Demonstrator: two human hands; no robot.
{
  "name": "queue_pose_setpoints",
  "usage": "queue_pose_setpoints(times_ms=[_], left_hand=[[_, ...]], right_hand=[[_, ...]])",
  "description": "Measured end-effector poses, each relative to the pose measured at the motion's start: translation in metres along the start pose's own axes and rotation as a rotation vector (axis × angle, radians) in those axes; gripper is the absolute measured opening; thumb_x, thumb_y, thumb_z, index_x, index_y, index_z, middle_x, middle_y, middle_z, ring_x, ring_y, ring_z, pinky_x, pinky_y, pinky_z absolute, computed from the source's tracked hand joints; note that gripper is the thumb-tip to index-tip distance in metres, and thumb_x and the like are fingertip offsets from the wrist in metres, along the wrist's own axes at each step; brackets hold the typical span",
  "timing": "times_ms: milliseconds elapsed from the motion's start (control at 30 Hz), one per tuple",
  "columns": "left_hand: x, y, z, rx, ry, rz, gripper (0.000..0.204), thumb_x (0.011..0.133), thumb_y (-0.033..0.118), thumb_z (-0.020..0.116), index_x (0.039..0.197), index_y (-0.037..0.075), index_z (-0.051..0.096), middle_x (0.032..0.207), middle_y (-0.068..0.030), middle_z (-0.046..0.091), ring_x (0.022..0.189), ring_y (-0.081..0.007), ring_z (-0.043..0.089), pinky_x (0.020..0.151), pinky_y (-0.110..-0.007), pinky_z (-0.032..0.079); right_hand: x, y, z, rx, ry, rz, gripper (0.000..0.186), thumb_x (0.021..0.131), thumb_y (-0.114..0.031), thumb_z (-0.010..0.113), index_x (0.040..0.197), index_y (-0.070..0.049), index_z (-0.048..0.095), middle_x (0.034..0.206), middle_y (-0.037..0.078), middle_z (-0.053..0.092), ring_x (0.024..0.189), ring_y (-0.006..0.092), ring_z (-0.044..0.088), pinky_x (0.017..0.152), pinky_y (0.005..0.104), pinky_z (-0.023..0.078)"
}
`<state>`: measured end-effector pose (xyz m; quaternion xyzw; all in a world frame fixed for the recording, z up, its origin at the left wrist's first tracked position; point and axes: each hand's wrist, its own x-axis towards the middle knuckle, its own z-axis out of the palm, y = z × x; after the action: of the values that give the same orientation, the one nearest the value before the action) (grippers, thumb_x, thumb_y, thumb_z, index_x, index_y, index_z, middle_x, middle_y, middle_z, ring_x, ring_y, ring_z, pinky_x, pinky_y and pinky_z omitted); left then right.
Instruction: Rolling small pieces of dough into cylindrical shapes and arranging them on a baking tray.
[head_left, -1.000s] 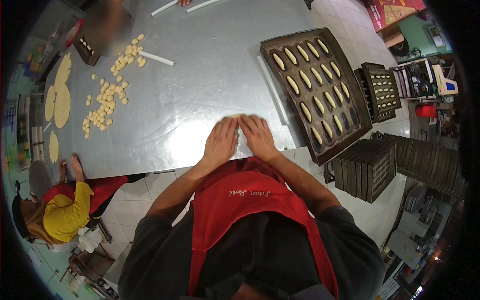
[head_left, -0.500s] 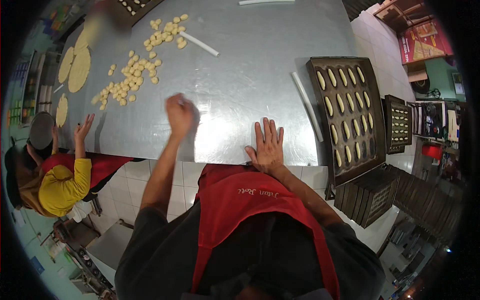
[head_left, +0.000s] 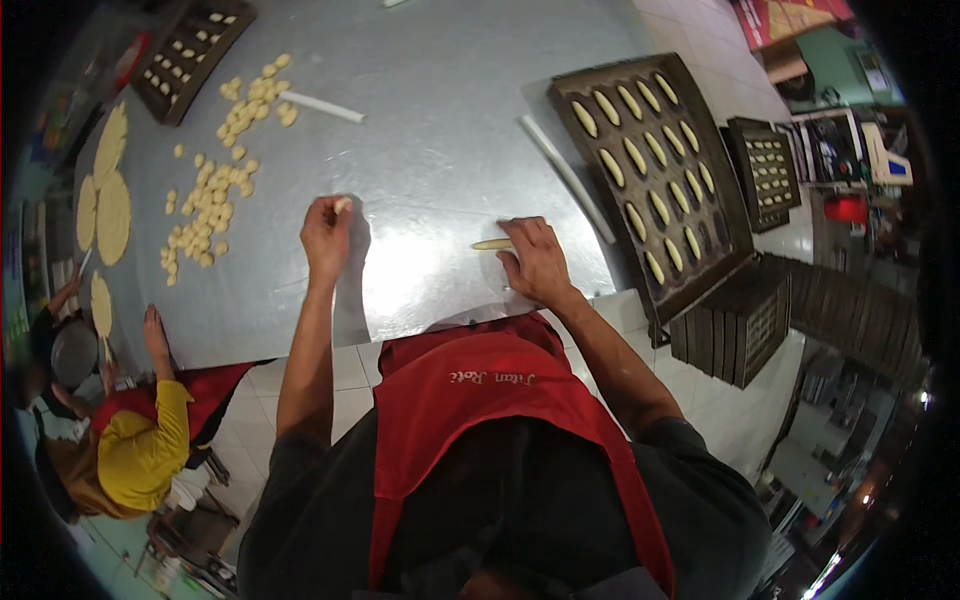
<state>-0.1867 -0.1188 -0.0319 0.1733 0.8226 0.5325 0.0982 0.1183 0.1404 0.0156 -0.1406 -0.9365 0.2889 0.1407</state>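
Note:
My left hand [head_left: 326,242] is closed on a small pale dough piece [head_left: 342,205] above the steel table [head_left: 420,120]. My right hand [head_left: 536,262], farther right, has its fingers curled on a slim dough roll [head_left: 485,245]. To the left of my left hand lie several scattered dough balls [head_left: 208,210]. A long white rod [head_left: 568,175] rests between my right hand and a dark molded tray [head_left: 656,190], which bears rows of elongated dough pieces.
A shorter white rod [head_left: 325,108], flattened dough sheets [head_left: 112,220] and another tray [head_left: 185,65] are on the table. Stacked trays [head_left: 727,330] stand right of it, another loaded tray [head_left: 768,175] farther right. A co-worker in yellow [head_left: 140,450] works at the lower left.
My hands, together a second ago, are apart. The left has closed on a dough piece; the right, flat half a second ago, has curled onto a roll. The co-worker's arms have shifted.

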Motion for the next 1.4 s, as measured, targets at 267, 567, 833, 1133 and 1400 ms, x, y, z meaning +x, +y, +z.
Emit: queue_pose_setpoints(times_ms=[267, 567, 833, 1133, 1400], left_hand=[[-0.069, 0.072, 0.065, -0.008, -0.329, -0.189, 0.021, 0.104, 0.009, 0.078, 0.123, 0.003, 0.072, 0.103, -0.0028, 0.072, 0.095, -0.0096, 0.066, 0.087, -0.026, 0.053], [-0.090, 0.093, 0.114, -0.131, -0.362, -0.286, 0.022, 0.104, 0.004, 0.074, 0.126, 0.002, 0.074, 0.114, -0.0035, 0.075, 0.101, -0.0120, 0.068, 0.096, -0.027, 0.053], [-0.123, 0.119, 0.182, -0.078, -0.354, -0.014, 0.035, 0.099, 0.005, 0.079, 0.133, 0.004, 0.073, 0.115, -0.0099, 0.074, 0.086, -0.0219, 0.073, 0.082, -0.033, 0.060], [-0.162, 0.140, 0.144, 0.672, -0.396, 0.603, 0.062, 0.103, 0.023, 0.069, 0.163, 0.012, 0.056, 0.173, -0.0231, 0.044, 0.153, -0.0431, 0.046, 0.124, -0.055, 0.039], [-0.072, 0.116, 0.166, 0.801, -0.214, 0.613, 0.078, 0.108, 0.033, 0.059, 0.174, 0.003, 0.031, 0.181, -0.0281, 0.024, 0.168, -0.0466, 0.021, 0.136, -0.059, 0.016]], right_hand=[[-0.038, 0.057, -0.115, 0.170, 0.162, 0.617, 0.025, 0.098, -0.013, 0.081, 0.122, -0.008, 0.078, 0.123, 0.013, 0.077, 0.110, 0.0224, 0.074, 0.092, 0.0360, 0.060], [-0.166, 0.245, -0.252, -0.399, 0.479, 0.751, 0.038, 0.097, -0.009, 0.079, 0.133, -0.004, 0.065, 0.116, 0.014, 0.075, 0.106, 0.0286, 0.070, 0.094, 0.0417, 0.058], [-0.022, 0.098, -0.102, -0.009, 0.213, 0.247, 0.041, 0.098, -0.011, 0.072, 0.137, -0.006, 0.068, 0.133, 0.022, 0.070, 0.129, 0.0452, 0.063, 0.105, 0.0504, 0.055], [-0.035, 0.058, -0.026, -0.119, 0.071, 0.098, 0.034, 0.097, -0.013, 0.072, 0.129, -0.002, 0.069, 0.118, 0.016, 0.070, 0.116, 0.0375, 0.064, 0.104, 0.0513, 0.049], [0.033, 0.053, -0.013, 0.008, 0.152, -0.075, 0.040, 0.093, -0.018, 0.080, 0.127, -0.002, 0.067, 0.123, 0.016, 0.068, 0.116, 0.0378, 0.062, 0.101, 0.0509, 0.050]])
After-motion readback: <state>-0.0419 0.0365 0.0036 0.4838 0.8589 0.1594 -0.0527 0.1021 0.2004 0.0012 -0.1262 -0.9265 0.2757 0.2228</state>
